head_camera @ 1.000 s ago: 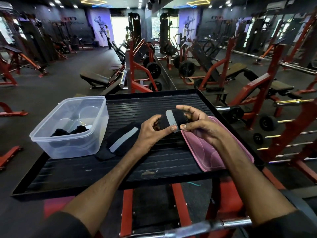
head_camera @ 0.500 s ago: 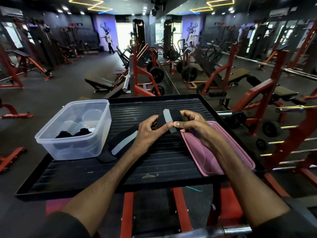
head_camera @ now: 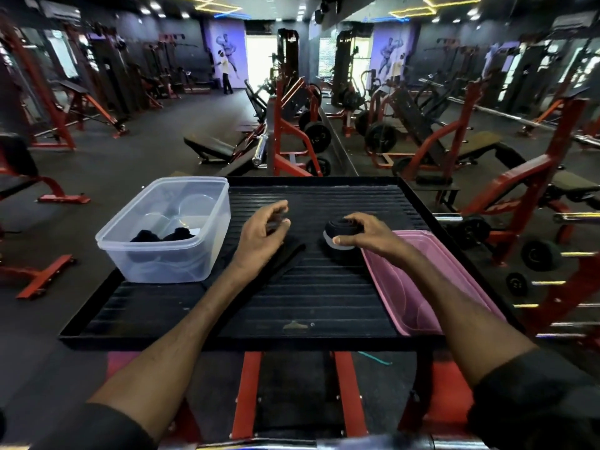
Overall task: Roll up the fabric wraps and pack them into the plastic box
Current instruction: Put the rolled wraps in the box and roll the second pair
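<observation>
Roll (head_camera: 337, 229) in R hand (head_camera: 363, 233); L hand (head_camera: 259, 235) apart, empty.

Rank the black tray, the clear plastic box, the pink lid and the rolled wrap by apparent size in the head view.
1. black tray
2. clear plastic box and pink lid: similar footprint; the lid lies nearer the camera, so unranked
3. rolled wrap, held by the right hand
</observation>
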